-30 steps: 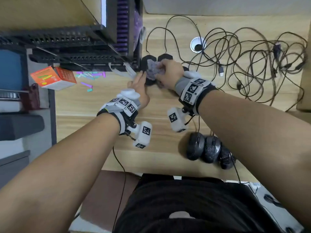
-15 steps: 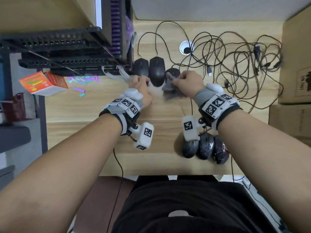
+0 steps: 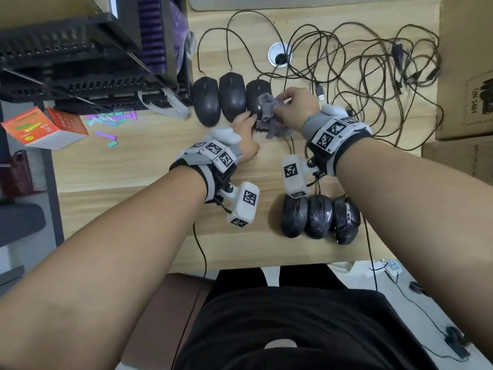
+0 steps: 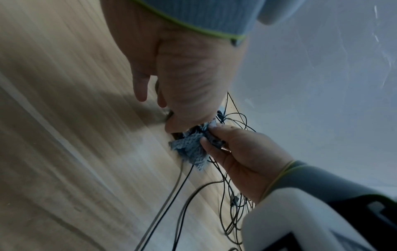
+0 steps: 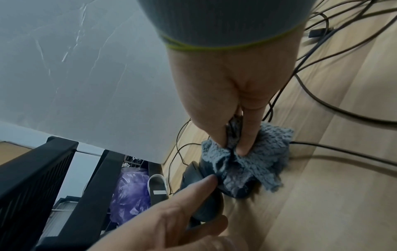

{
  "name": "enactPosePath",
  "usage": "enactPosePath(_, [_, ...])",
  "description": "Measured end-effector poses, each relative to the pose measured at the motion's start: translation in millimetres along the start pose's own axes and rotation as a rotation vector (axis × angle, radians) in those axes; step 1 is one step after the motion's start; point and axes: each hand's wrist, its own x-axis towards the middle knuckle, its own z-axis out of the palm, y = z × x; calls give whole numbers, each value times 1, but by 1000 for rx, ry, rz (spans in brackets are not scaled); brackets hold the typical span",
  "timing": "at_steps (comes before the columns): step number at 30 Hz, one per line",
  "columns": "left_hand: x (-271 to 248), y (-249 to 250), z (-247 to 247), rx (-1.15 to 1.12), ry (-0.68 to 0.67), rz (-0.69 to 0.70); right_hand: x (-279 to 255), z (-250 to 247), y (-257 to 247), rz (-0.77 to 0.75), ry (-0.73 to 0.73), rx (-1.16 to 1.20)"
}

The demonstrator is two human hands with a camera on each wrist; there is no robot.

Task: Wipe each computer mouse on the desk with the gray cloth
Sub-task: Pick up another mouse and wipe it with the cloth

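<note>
Three black mice lie side by side at the back of the wooden desk [image 3: 133,169]. The gray cloth [image 3: 277,130] [image 5: 264,152] [image 4: 189,149] drapes over the rightmost one [image 3: 256,92] [image 5: 197,173]. My right hand [image 3: 277,106] [image 5: 232,147] [image 4: 208,135] pinches the cloth and presses it onto that mouse. From the left, my left hand [image 3: 246,120] [image 5: 206,203] [image 4: 167,118] holds the mouse's near end between thumb and index finger. The left mouse [image 3: 206,101] and middle mouse [image 3: 232,96] lie untouched. Three more dark mice [image 3: 318,216] sit in a row near the front edge.
Tangled black cables [image 3: 360,76] cover the back right, around a round cable hole [image 3: 280,56]. Black racks [image 3: 80,62] stand at the back left, cardboard boxes [image 3: 466,76] at the right. An orange box [image 3: 42,129] and small coloured bits [image 3: 112,121] lie left.
My right hand has carried the cloth rightward from the leftmost back mouse to the rightmost one. The left hand followed it to the right.
</note>
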Motion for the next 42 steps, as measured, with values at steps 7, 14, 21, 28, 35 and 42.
enactPosePath(7, [-8, 2, -5, -27, -43, -23, -4, -9, 2, -93, -57, 15])
enactPosePath(14, [-35, -2, 8, -147, -3, -121, -32, -40, 8, -132, -94, 75])
enactPosePath(21, [-56, 15, 68, -134, -127, -199, -65, -62, 46, -110, -65, -54])
enactPosePath(28, [-77, 24, 133, -72, -184, -186, -82, -60, 91, -67, -114, -28])
enactPosePath(35, [-95, 40, 169, 131, -83, -325, -94, -71, 117, -95, -139, -8])
enactPosePath(42, [-112, 33, 161, 87, -49, -359, -106, -82, 122, -126, -145, 18])
